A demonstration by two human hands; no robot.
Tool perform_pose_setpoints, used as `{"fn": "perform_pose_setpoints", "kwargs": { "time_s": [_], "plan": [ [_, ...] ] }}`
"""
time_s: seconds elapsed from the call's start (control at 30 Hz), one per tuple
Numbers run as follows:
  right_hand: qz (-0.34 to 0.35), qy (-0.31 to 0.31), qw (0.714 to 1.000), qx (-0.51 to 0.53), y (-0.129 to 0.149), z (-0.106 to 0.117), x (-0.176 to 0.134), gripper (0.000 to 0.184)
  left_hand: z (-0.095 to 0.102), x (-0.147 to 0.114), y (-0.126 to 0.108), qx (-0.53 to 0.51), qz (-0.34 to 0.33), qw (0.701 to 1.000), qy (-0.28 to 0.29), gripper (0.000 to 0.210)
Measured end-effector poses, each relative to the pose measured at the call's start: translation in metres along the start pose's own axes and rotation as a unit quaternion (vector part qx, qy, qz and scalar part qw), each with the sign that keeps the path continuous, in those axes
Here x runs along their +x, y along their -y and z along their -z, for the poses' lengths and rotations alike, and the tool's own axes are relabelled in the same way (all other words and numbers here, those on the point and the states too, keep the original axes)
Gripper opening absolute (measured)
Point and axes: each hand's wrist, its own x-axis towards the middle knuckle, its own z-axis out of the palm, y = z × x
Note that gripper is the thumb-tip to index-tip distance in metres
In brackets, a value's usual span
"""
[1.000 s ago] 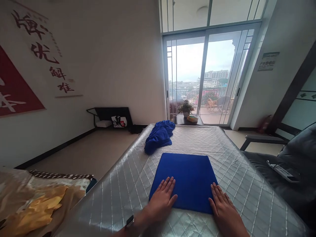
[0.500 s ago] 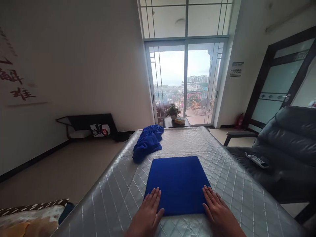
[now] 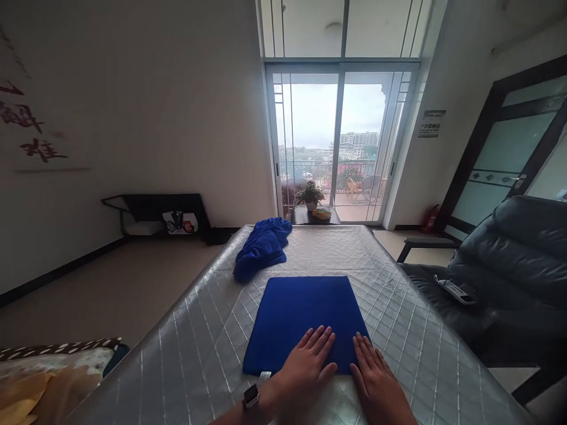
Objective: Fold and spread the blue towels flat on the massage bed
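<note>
**Nothing gripped: left hand [image 3: 310, 357] and right hand [image 3: 374, 372] lie flat on the neat blue cloth [image 3: 305, 313]**

Close to the person, the left hand, with a watch [image 3: 250, 396] on its wrist, has slid from the cloth's left side over toward the right hand. Now the two are side by side, just apart, and the left part has no hand on it. A little white tag [image 3: 264, 375] pokes out at the near edge, where the left hand was. The right hand stays by the near right corner.

The neat blue cloth sits on the silver quilted cover [image 3: 204, 330]. It looks smooth, flat and almost square, maybe folded. Past it, to the left, lies a crumpled blue cloth [image 3: 263, 245].
</note>
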Motion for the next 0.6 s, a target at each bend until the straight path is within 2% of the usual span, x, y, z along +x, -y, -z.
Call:
{"fn": "perform_pose_setpoints", "kwargs": {
  "time_s": [0.13, 0.23, 0.3, 0.47, 0.6],
  "plan": [
    [0.009, -0.015, 1.000, 0.023, -0.006, -0.008, 0.003, 0.066, -0.003, -0.049, 0.031, 0.049, 0.092, 0.995, -0.003, 0.056],
    [0.013, -0.021, 0.999, 0.031, -0.007, -0.012, 0.003, 0.066, -0.010, -0.085, 0.053, 0.101, 0.168, 0.980, -0.038, 0.053],
    [0.012, -0.023, 0.999, 0.028, -0.007, -0.013, 0.002, 0.067, -0.017, -0.101, 0.061, 0.127, 0.190, 0.971, -0.062, 0.053],
    [0.016, -0.026, 0.999, 0.010, -0.013, -0.016, 0.002, 0.065, -0.033, -0.109, 0.066, 0.145, 0.195, 0.964, -0.106, 0.056],
    [0.026, 0.025, 0.999, -0.022, -0.015, -0.001, 0.018, 0.061, -0.033, -0.104, 0.063, 0.128, 0.202, 0.966, -0.095, 0.056]
  ]
}}
